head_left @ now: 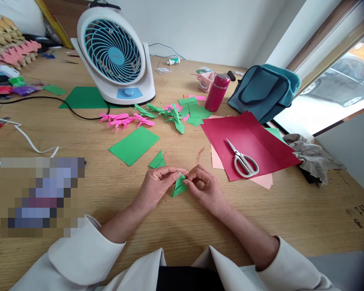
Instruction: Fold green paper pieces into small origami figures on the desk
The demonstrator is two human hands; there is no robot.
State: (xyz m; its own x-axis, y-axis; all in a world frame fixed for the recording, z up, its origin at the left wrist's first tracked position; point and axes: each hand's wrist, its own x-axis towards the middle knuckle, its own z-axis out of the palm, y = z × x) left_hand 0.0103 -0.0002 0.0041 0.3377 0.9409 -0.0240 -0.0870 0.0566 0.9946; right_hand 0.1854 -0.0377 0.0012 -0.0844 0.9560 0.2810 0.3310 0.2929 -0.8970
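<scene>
The folded green paper [178, 187] sat between the two hands, just above the worktop [291, 202], near the middle of its near edge. The left hand [156, 185] pinched the piece at its upper tip, thumb and forefinger closed narrowly on it. The right hand [205, 186] gripped the same piece from the opposite side, fingers curled and closed on its upper right edge. The piece hung below the two pinch points. Its long axis ran from the upper tip down and to the left, ending in a point beneath the left hand. Both hands were in contact with it, and neither was nearer than the other.

A small green triangle [157, 161] lay flat just beyond the left hand. A green sheet [134, 144] lay beyond that, toward the worktop's centre. Scissors [244, 161] rested on a stack of red sheets [261, 139] to the right, well apart from the right hand. Pink folded figures [125, 120] and green folded figures [166, 113] lay in a row across the middle.

The worktop was a pale wood-grain surface. A desk fan [115, 52], a red flask [217, 92] and a blue bag [263, 91] stood toward the far edge. A window [336, 93] ran along the right side.
</scene>
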